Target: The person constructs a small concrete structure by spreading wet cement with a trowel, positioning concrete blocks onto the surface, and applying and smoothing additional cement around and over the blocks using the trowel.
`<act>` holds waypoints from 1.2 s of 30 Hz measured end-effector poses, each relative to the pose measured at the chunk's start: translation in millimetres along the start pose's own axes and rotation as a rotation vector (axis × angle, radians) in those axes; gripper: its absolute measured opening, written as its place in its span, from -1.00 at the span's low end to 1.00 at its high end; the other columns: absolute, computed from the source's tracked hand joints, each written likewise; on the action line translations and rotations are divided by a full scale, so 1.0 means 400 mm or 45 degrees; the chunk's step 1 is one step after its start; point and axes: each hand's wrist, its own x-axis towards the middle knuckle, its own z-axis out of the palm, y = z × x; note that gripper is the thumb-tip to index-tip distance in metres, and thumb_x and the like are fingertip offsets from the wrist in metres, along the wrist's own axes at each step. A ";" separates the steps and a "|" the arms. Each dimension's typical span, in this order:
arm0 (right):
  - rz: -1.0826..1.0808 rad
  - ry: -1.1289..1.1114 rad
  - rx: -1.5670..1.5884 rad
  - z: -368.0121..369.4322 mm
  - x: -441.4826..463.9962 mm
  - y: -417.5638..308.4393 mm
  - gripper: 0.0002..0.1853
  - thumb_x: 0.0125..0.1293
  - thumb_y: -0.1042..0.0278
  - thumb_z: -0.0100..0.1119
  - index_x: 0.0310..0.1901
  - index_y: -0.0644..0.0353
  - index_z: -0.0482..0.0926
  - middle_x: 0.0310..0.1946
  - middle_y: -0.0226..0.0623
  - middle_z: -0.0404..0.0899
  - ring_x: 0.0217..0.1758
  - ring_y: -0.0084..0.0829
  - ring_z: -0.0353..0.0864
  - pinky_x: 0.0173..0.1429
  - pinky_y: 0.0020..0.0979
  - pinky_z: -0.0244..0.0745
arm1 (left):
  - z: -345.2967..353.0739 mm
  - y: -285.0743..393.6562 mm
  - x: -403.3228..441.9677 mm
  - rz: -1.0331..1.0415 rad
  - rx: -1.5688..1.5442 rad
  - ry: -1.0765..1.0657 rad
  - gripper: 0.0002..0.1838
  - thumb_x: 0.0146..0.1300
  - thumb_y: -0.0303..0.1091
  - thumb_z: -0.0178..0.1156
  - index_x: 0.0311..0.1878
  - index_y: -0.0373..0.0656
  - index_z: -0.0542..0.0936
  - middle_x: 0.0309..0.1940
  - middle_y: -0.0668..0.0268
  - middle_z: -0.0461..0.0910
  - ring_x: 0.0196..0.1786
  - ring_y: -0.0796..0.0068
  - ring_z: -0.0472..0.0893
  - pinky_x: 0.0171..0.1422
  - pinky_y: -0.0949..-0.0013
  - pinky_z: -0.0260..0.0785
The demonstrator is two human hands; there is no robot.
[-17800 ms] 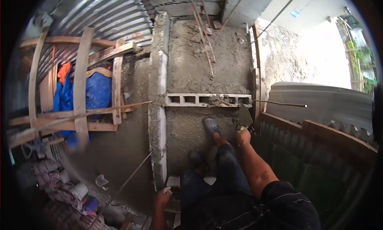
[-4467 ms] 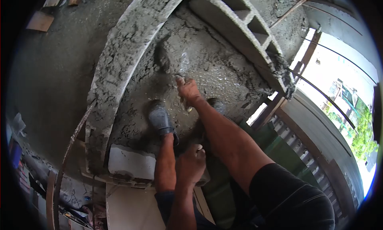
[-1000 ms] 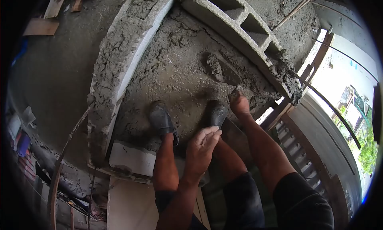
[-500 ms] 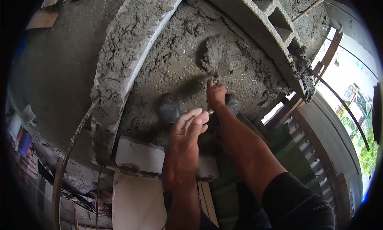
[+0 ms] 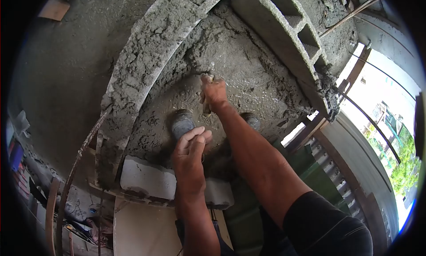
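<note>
My right hand [image 5: 214, 94] is closed around the handle of a trowel [image 5: 207, 107], low over the wet mortar floor [image 5: 248, 89]. The trowel's blade is hard to make out against the mortar. My left hand [image 5: 191, 151] is raised in front of my shoe [image 5: 182, 123], its fingers loosely curled and slightly apart, with nothing in them. To the left of both hands runs a mortar-topped block wall [image 5: 146, 47]. A row of hollow blocks [image 5: 288, 43] stands at the upper right.
White blocks [image 5: 148, 178] lie near my legs, above a pale board [image 5: 144, 229]. A bent rebar [image 5: 80, 154] sticks out at the left, and another bar [image 5: 372, 123] at the right. Corrugated sheet [image 5: 330, 176] and wooden planks edge the right side.
Over the last second my right hand has moved left with the trowel. The mortar lump seen near the blade is now spread or out of sight. My left hand has shifted left and its fingers have curled.
</note>
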 end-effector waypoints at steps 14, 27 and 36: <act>-0.197 0.085 -0.751 -0.493 -0.492 -0.307 -0.69 0.35 0.13 0.15 -0.31 0.28 0.53 -0.60 -0.33 0.47 -0.52 -0.49 0.46 -0.36 -0.31 0.42 | -0.012 -0.083 0.026 -0.007 0.126 -0.104 -0.66 0.38 -0.28 0.10 0.12 -0.24 0.53 -0.01 0.16 0.63 0.07 0.36 0.61 0.19 0.31 0.38; -0.966 0.655 -1.831 -0.580 -0.471 -0.682 -0.72 0.32 0.24 0.08 -0.20 0.34 0.55 -0.41 0.20 0.60 -0.24 0.17 0.63 -0.11 -0.02 0.48 | -0.015 -0.095 0.003 0.010 0.139 -0.168 -0.65 0.38 -0.25 0.08 0.11 -0.26 0.54 0.00 0.14 0.64 0.13 0.31 0.60 0.24 0.30 0.37; -0.340 0.598 -0.554 -0.642 -0.477 -0.449 -0.75 0.37 0.24 0.13 -0.31 0.29 0.52 -0.60 -0.32 0.47 -0.60 -0.53 0.41 -0.48 -0.36 0.33 | -0.026 -0.087 0.013 -0.026 0.064 -0.144 -0.71 0.36 -0.28 0.12 0.07 -0.19 0.57 -0.09 0.27 0.66 -0.01 0.44 0.62 0.11 0.34 0.40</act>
